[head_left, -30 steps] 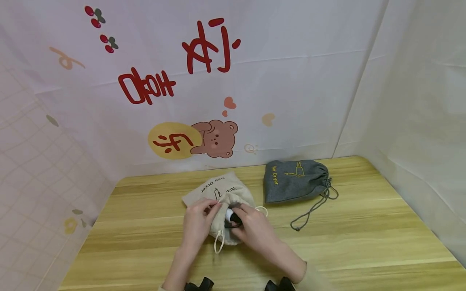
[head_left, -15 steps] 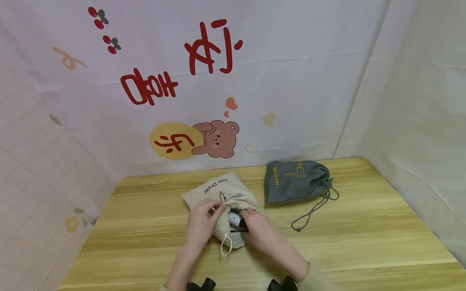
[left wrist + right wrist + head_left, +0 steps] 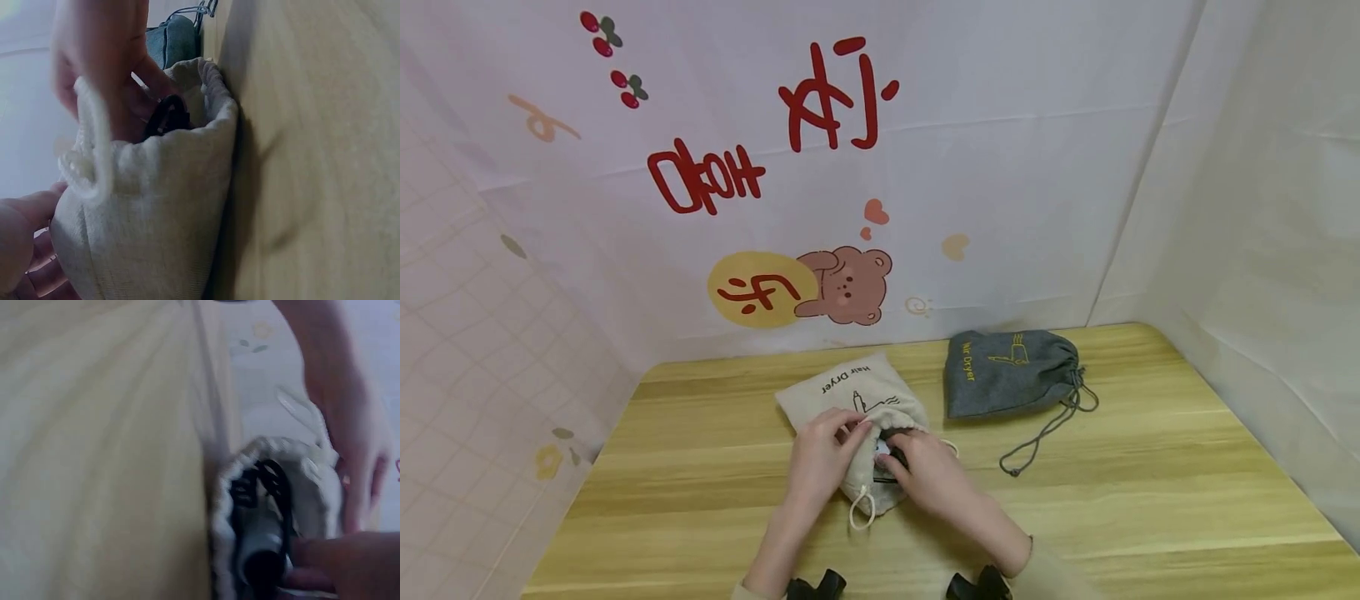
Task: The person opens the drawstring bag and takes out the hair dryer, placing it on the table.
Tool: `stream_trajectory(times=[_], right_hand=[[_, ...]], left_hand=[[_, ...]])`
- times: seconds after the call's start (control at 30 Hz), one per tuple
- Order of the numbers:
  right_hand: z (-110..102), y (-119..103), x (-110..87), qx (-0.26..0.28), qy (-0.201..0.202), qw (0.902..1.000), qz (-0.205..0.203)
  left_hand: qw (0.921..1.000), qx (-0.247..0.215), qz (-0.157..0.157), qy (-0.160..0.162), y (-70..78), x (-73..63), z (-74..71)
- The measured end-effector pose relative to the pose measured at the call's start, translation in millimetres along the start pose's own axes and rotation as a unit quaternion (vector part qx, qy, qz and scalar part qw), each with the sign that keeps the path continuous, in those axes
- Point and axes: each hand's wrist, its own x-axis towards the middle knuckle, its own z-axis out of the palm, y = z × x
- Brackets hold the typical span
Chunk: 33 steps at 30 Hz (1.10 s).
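A beige drawstring bag [image 3: 812, 402] printed "Hair Dryer" lies on the table, its gathered mouth facing the person. My left hand [image 3: 822, 460] pinches the far left part of its rim between thumb and fingers. My right hand [image 3: 936, 477] reaches into the mouth and grips a white-and-black hair dryer [image 3: 257, 534], most of which the cloth hides. Looped black cord [image 3: 275, 481] sits beside the dryer in the right wrist view. A white drawstring loop [image 3: 94, 147] hangs from the rim near my left hand.
A dark grey drawstring bag [image 3: 1000, 379] with yellow "Hair Dryer" print lies at the back right, its cord [image 3: 1037, 437] trailing toward the person. Behind the wooden table [image 3: 1150, 483] rises a white printed cloth [image 3: 1022, 192]. Black objects [image 3: 981, 583] show at the bottom edge.
The right fingers have shifted deeper into the mouth, so less of the dryer shows than half a second ago. The left hand keeps its pinch, slightly right of before.
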Motion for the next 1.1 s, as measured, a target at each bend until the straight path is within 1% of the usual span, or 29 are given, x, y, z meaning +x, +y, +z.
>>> stream_trajectory(times=[0.13,0.27,0.47,0.57,0.7,0.9,1.0,1.1], right_hand=[[8.1,-5.0,0.2,-0.047,0.027,0.9985,-0.008],[14.6,-7.3,0.3,-0.094,0.047,0.9943,-0.020],[19.8,-7.0,2.9,-0.116,0.082,0.9889,-0.045],[20.3,-6.6,3.7,-0.119,0.102,0.9860,-0.057],[20.1,-5.6,3.5,-0.119,0.127,0.9819,-0.073],[14.3,-6.3,-0.8,-0.104,0.158,0.9767,-0.102],[10.5,-7.4,-5.4,-0.103,0.188,0.9679,-0.131],[7.8,-8.5,-10.1,-0.111,0.220,0.9553,-0.164]], left_hand=[[0.9998,0.011,0.013,-0.008,0.9,3.4,1.4],[0.9991,0.023,0.029,-0.019,4.3,10.8,3.6],[0.9977,0.038,0.040,-0.038,13.4,22.1,5.0],[0.9974,0.041,0.045,-0.039,17.1,27.0,6.2],[0.9975,0.040,0.052,-0.027,18.4,31.3,9.4],[0.9977,0.030,0.060,0.011,16.4,34.0,11.3],[0.9974,0.024,0.061,0.028,13.9,35.9,11.2],[0.9974,0.016,0.061,0.034,12.5,37.5,10.2]])
